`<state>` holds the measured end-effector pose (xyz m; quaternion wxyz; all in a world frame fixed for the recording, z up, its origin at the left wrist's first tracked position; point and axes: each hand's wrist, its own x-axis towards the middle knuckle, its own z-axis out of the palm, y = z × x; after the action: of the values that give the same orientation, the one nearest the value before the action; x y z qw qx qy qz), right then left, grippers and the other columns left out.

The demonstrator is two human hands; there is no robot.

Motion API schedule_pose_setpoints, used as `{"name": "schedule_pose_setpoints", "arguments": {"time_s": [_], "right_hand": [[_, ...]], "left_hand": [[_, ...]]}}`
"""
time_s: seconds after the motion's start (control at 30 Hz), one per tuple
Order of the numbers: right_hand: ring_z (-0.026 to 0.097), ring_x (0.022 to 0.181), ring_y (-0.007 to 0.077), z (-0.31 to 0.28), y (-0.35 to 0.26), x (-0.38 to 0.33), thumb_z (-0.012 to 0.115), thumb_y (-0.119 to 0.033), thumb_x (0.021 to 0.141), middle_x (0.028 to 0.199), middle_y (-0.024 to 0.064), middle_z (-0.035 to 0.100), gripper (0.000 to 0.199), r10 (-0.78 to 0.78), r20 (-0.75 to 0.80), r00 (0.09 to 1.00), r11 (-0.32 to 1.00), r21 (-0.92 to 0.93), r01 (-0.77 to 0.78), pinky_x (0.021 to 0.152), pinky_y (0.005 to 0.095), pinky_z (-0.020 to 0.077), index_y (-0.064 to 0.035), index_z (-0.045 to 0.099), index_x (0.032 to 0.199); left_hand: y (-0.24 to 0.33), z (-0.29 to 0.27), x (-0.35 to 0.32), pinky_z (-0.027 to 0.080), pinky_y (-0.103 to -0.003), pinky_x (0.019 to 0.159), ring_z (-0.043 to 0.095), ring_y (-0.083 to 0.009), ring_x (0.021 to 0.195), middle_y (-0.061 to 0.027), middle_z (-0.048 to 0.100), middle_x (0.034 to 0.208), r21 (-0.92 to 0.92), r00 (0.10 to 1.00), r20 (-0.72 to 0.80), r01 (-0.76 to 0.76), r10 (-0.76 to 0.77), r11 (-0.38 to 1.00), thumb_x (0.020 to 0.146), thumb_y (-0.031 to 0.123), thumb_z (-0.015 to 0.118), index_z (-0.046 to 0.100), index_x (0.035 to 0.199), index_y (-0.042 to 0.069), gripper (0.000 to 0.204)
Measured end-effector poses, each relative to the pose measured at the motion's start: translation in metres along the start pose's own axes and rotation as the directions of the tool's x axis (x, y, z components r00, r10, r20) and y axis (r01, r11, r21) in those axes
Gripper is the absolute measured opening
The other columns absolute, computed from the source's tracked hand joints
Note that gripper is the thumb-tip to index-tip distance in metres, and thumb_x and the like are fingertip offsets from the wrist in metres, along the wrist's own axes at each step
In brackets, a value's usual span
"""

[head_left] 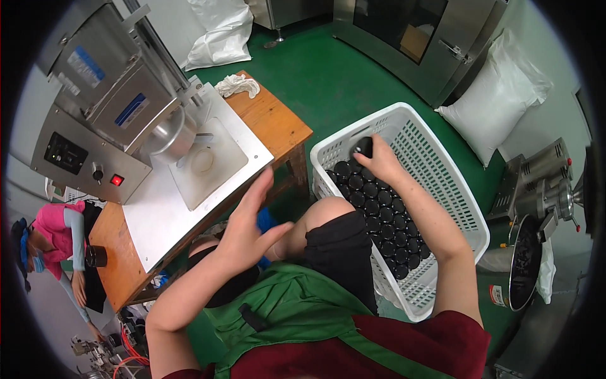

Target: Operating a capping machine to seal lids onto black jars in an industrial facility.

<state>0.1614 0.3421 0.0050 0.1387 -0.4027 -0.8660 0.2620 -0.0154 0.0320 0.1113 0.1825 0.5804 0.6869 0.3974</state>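
My right hand is closed on a small black jar inside the white plastic basket, near its far left corner. Below that hand, several rows of round black jars stand packed along the basket's left side. My left hand is raised beside the front edge of the wooden table, its fingers apart and nothing in it. Just beyond this hand is the white base plate of a steel machine. A metal cup-shaped part hangs over the plate's recessed tray.
A crumpled white cloth lies on the table's far end. At the left, a co-worker in pink reaches beside a dark round container. White sacks, a steel cabinet and a metal machine stand around the green floor.
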Motion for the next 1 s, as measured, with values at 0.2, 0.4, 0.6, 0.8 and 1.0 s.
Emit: {"name": "schedule_pose_setpoints", "arguments": {"time_s": [0.2,0.4,0.6,0.8,1.0], "right_hand": [[0.06,0.111,0.0427,0.127,0.138,0.043,0.081,-0.04,0.073,0.116,0.0304,0.062,0.076,0.438,-0.046,0.898,0.899,0.012,-0.438,0.096,0.0455,0.0482,0.0083,0.049,0.121],[0.056,0.12,0.0406,0.222,0.227,0.078,0.074,-0.054,0.077,0.129,0.0281,0.057,0.085,0.352,-0.039,0.935,0.932,-0.08,-0.354,0.102,0.0443,0.045,0.009,0.052,0.131],[0.058,0.118,0.0363,0.255,0.275,0.115,0.068,-0.027,0.087,0.131,0.0287,0.056,0.084,0.388,0.177,0.904,0.815,0.393,-0.426,0.099,0.0393,0.0444,0.0053,0.023,0.15],[0.054,0.123,0.0419,0.165,0.219,0.063,0.068,-0.016,0.088,0.134,0.0302,0.053,0.076,0.066,0.021,0.998,0.994,-0.09,-0.064,0.103,0.0433,0.0428,0.0041,0.027,0.149],[0.06,0.117,0.0301,0.05,0.073,-0.008,0.058,-0.003,0.093,0.133,0.0258,0.056,0.056,-0.044,0.052,0.998,0.996,0.074,0.04,0.097,0.0373,0.0479,0.0032,0.037,0.145]], "left_hand": [[-0.02,-0.041,-0.098,0.046,-0.038,0.101,0.059,-0.0274,0.121,-0.0202,0.06,0.129,-0.003,0.97,-0.074,0.23,-0.229,0.973,0.082,-0.007,0.064,0.042,0.14,-0.002,0.062],[-0.031,-0.074,-0.206,0.048,-0.033,0.094,0.063,-0.0214,0.108,-0.0147,0.061,0.125,0.0,0.632,-0.675,0.517,-0.382,0.856,0.086,-0.007,0.063,0.043,0.139,-0.001,0.057],[-0.09,-0.151,-0.277,0.045,-0.038,0.096,0.044,-0.0288,0.126,-0.0178,0.043,0.141,0.197,0.306,-0.949,0.761,-0.075,0.618,0.08,0.008,0.074,0.028,0.148,0.002,0.082],[-0.192,-0.266,-0.286,0.028,-0.042,0.115,0.031,-0.0382,0.14,-0.0275,0.028,0.151,-0.099,-0.066,-0.994,0.847,-0.081,0.522,0.064,0.024,0.089,0.014,0.151,-0.003,0.118],[-0.236,-0.307,-0.288,0.035,-0.037,0.11,0.044,-0.0325,0.13,-0.0241,0.042,0.141,-0.31,-0.152,-0.949,0.625,-0.278,0.717,0.061,0.017,0.09,0.025,0.146,-0.003,0.109]]}}
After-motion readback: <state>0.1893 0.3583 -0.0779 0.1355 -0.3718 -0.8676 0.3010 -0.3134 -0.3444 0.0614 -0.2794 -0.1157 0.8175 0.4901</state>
